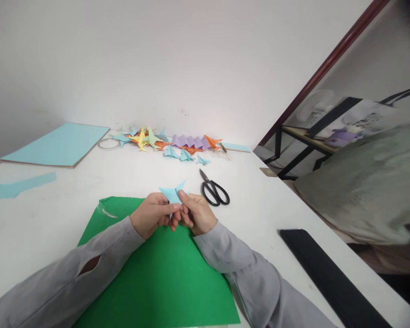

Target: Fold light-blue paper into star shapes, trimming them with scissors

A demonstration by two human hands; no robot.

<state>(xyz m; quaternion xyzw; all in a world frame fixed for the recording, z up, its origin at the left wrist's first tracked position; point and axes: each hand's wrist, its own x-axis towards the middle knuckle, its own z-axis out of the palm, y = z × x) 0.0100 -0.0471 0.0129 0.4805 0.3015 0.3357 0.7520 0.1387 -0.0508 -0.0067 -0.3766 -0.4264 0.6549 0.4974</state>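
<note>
Between my two hands is a small light-blue folded paper figure [171, 194] with pointed tips. My left hand [152, 214] pinches its left and lower part, thumb laid across the front. On the right side my right hand [197, 212] grips it, with the thumb pressed on the paper near an upright point. The fingers of both hands meet below the figure and hide its lower part. Both hands are over the far edge of a green sheet [157, 282]. Black-handled scissors [214, 189] lie just beyond my right hand.
Along the wall lie several folded paper figures [150, 138] and a pleated purple paper [190, 142]. Blue paper sheets [59, 145], a tape roll [109, 144] and a blue strip [23, 184] lie left. A black flat strip [328, 273] lies right, near the table edge.
</note>
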